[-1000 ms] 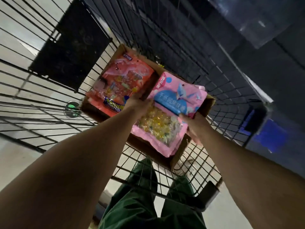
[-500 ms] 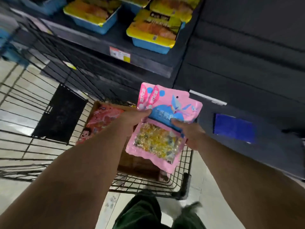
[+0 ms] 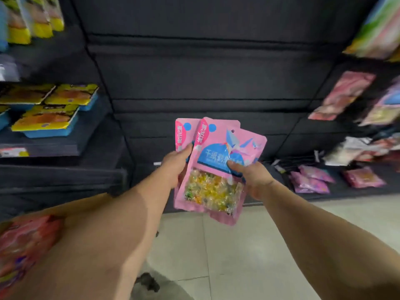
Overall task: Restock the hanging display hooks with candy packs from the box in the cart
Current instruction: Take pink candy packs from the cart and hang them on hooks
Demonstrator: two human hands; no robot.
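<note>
Both hands hold a small fan of pink candy packs (image 3: 213,169) at chest height, out in front of a dark shelving wall (image 3: 205,72). The left hand (image 3: 176,164) grips the packs' left edge, its thumb lying across the front of the rear pack and its fingers hidden behind. The right hand (image 3: 252,177) pinches the front pack, thumb pressed on its blue label and the remaining fingers curled out of sight at the back. At least two packs overlap, perhaps three (the exact count cannot be told), each with a clear window showing yellow and green sweets and a small hang hole near the top.

To the right, more packs hang on the display (image 3: 342,96), blurred, and similar pink packs lie on a low shelf (image 3: 311,179). On the left, yellow-lidded blue trays (image 3: 46,121) sit on a dark shelf. A red-pink pack (image 3: 23,245) shows at the lower left edge, partly behind the left forearm. Pale floor tiles (image 3: 216,256) lie below.
</note>
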